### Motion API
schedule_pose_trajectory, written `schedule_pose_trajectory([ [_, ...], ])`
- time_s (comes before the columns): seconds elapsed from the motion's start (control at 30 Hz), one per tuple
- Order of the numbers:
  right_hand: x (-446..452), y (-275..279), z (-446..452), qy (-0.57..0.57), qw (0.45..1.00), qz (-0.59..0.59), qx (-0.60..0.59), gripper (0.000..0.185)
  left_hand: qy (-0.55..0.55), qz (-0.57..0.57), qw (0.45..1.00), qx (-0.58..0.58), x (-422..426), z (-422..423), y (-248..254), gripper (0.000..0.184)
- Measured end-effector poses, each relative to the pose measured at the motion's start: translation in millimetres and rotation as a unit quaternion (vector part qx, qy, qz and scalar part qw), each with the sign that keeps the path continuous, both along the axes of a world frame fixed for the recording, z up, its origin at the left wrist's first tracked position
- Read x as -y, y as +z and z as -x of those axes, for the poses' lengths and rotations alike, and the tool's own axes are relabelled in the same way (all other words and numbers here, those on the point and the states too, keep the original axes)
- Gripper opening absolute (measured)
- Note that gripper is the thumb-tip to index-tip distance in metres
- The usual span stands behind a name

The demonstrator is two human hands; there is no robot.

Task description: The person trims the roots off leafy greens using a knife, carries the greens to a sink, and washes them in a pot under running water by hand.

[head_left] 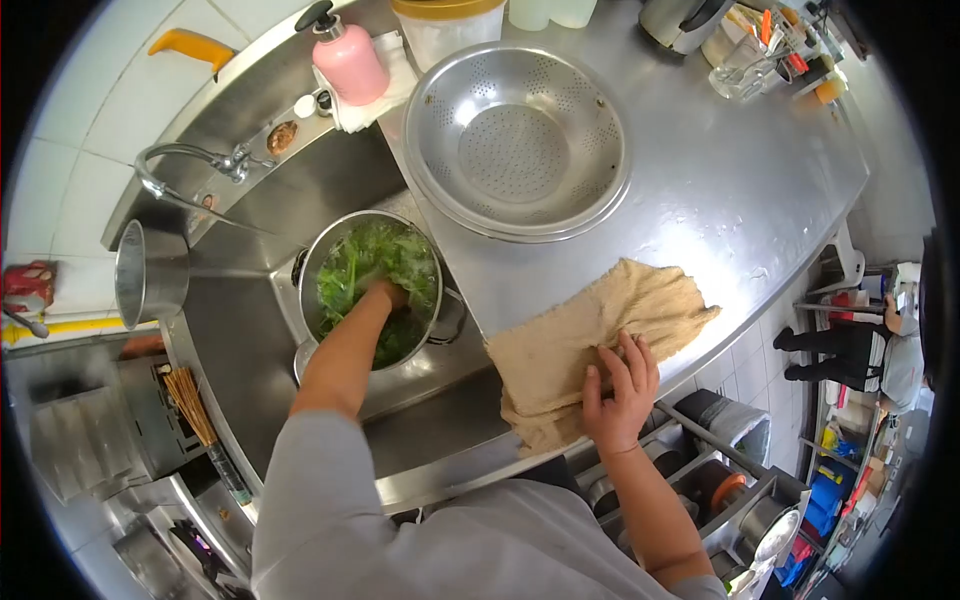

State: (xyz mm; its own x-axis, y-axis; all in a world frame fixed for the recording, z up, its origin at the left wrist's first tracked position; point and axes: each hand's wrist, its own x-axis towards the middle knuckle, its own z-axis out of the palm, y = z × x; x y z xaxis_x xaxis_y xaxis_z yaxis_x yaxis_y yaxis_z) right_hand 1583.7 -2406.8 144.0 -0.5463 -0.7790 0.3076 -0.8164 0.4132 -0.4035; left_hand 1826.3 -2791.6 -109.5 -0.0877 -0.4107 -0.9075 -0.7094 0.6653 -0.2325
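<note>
My left hand [386,292] reaches down into a metal pot [437,335] standing in the sink, among leafy greens [350,262] in water. Its fingers are hidden by the leaves and water. A thin stream seems to run from the tap [190,152] toward the pot. On the counter's front edge, my right hand [622,392] lies open on a tan cloth [545,350], fingers slightly spread, gripping nothing.
A large perforated colander [515,150] sits on the steel counter [740,190] beside the sink [225,330]. Behind stands a pink pump bottle [350,65]. At the sink's left is a metal container [150,275]. Another person [850,358] stands at far right near shelves.
</note>
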Motion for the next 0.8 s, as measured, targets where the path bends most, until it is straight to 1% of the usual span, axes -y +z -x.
schedule_pose_trajectory([
  [0.03,1,-1,1,0.002,1.0,0.0,-0.004,0.031,0.077,0.049,0.995,-0.048,4,-11,-25,0.081],
  [0.1,2,1,1,0.001,1.0,0.004,-0.005,0.031,0.146,0.111,0.977,-0.11,6,-22,-60,0.077],
  [0.17,3,4,-2,0.0,1.0,0.013,0.0,0.03,0.165,0.123,0.969,-0.136,12,-28,-60,0.073],
  [0.2,3,4,-2,-0.003,1.0,0.013,0.0,0.03,0.169,0.119,0.968,-0.145,19,-31,-52,0.071],
  [0.27,-3,7,-1,0.005,1.0,0.01,0.0,0.029,0.166,0.083,0.966,-0.179,26,-35,-7,0.068],
  [0.33,-1,5,0,0.003,1.0,0.023,-0.002,0.028,0.165,0.067,0.952,-0.25,27,-35,67,0.064],
  [0.4,0,6,-1,0.003,1.0,0.023,-0.001,0.028,0.253,0.089,0.888,-0.373,11,-51,141,0.061],
  [0.43,0,6,-2,-0.001,1.0,0.02,-0.003,0.028,0.258,0.092,0.887,-0.373,5,-61,158,0.061],
  [0.47,0,5,-3,0.005,1.0,0.02,-0.003,0.028,0.341,0.019,0.812,-0.474,-6,-72,179,0.061],
  [0.5,0,4,-3,0.001,1.0,0.024,-0.003,0.028,0.413,-0.053,0.713,-0.564,-15,-81,190,0.061],
  [0.53,0,3,-3,-0.002,1.0,0.027,-0.005,0.028,0.417,-0.05,0.709,-0.566,-20,-85,190,0.061],
  [0.6,-1,3,-3,0.005,1.0,0.025,-0.008,0.029,0.378,-0.004,0.759,-0.53,-30,-91,189,0.061],
  [0.63,0,3,-3,0.004,1.0,0.022,-0.01,0.029,0.266,0.038,0.816,-0.511,-32,-95,174,0.055],
  [0.67,-1,1,-3,0.01,1.0,0.021,-0.012,0.029,0.272,0.039,0.814,-0.512,-41,-96,156,0.055],
  [0.7,-1,-1,-3,0.009,1.0,0.018,-0.01,0.03,0.183,0.17,0.878,-0.407,-59,-84,146,0.052],
  [0.73,-2,-2,-3,0.007,1.0,0.016,-0.009,0.03,0.086,0.294,0.908,-0.285,-72,-73,138,0.05],
  [0.77,-1,-3,-2,0.014,1.0,0.017,-0.01,0.03,0.092,0.296,0.907,-0.285,-72,-67,130,0.05],
  [0.8,-1,-4,-3,0.012,1.0,0.017,-0.015,0.031,0.069,0.215,0.941,-0.25,-66,-61,121,0.049],
])
